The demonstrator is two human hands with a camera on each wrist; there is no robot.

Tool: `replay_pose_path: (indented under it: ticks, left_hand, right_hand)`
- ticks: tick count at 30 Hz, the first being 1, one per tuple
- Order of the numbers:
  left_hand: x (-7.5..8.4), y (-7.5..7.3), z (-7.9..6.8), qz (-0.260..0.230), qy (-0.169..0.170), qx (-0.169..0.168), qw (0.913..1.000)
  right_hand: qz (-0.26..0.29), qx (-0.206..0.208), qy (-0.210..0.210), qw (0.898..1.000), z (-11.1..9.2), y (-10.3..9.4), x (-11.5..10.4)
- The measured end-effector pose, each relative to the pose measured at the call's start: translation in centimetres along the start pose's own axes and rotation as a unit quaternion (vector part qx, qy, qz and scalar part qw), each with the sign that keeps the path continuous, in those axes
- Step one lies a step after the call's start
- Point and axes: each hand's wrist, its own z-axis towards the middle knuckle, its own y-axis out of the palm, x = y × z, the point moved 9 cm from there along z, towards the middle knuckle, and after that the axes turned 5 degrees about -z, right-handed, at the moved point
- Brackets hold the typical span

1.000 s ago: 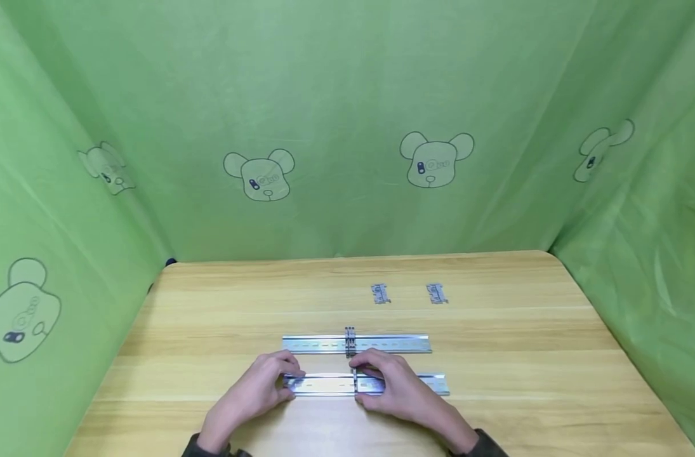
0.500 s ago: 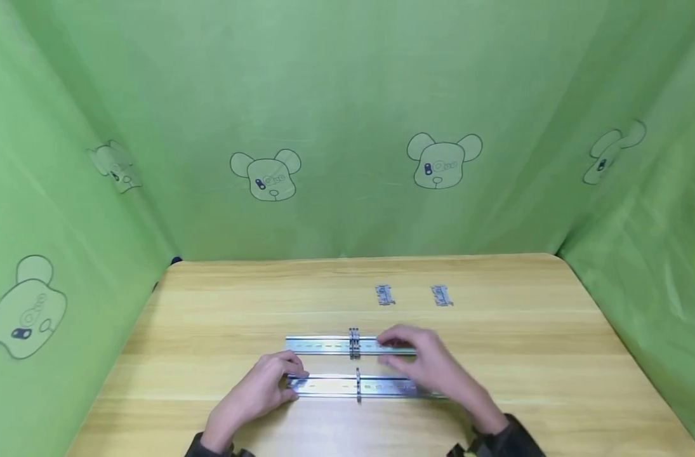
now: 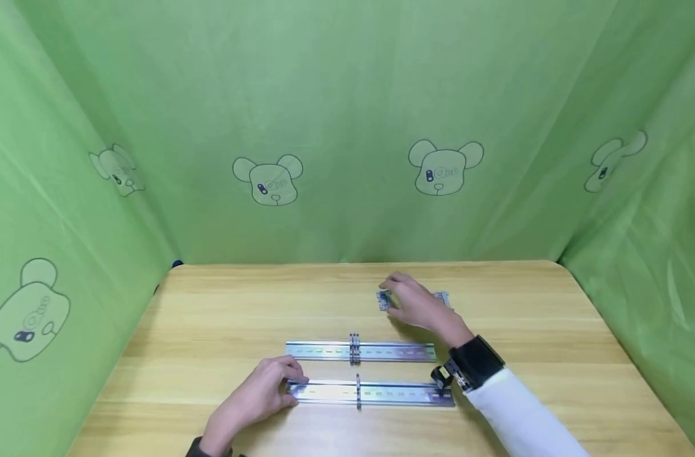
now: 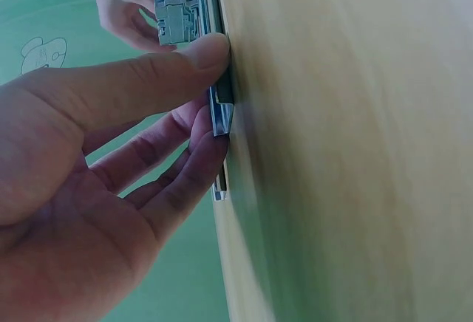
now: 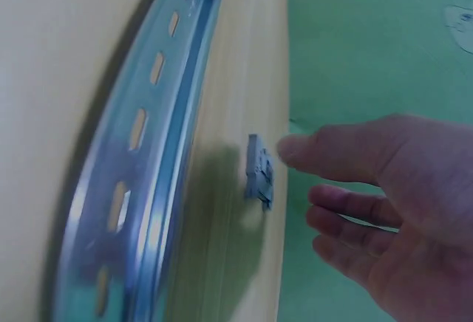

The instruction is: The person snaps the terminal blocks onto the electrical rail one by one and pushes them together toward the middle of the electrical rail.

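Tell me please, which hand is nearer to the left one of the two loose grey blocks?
Right. The right hand hovers beside the left grey block; the left hand pinches the left end of the near rail, farther off.

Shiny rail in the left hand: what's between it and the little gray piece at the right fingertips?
The other metal rail, with small gray blocks on it, and some wooden tabletop; the head view shows that.

Head: high, forward-down, wide across surface point(image 3: 210, 317).
Left wrist: close, along near rail point(image 4: 222, 111).
Right wrist: close, across far rail point(image 5: 162, 108).
Shared, head and right wrist: far rail.
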Motion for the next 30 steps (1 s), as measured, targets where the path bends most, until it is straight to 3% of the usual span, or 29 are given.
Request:
replay_pose_path:
  ticks: [4, 10, 17, 22, 30]
  left_hand:
    - [-0.4, 0.1, 0.0, -0.004, -0.009, -0.001, 1.0000]
    - [-0.3, 0.0, 0.2, -0.011, -0.010, -0.005, 0.9999]
    - [-0.8, 0.4, 0.0, -0.006, -0.023, -0.006, 0.9997]
    - [-0.7, 0.5, 0.0, -0.004, -0.023, -0.008, 0.9997]
    - [-0.4, 0.1, 0.0, -0.006, -0.017, -0.005, 0.9998]
  right_hand:
    - [-0.021, -0.040, -0.002, 0.999, 1.3, 1.1, -0.1]
    - [-0.026, -0.067, -0.026, 0.997, 2.3, 1.9, -0.1]
    - [-0.003, -0.069, -0.029, 0.997, 2.7, 2.5, 0.3]
    - [0.013, -0.039, -0.019, 0.999, 1.4, 1.5, 0.6]
    - [0.064, 0.061, -0.035, 0.995, -2.6, -2.2, 0.4]
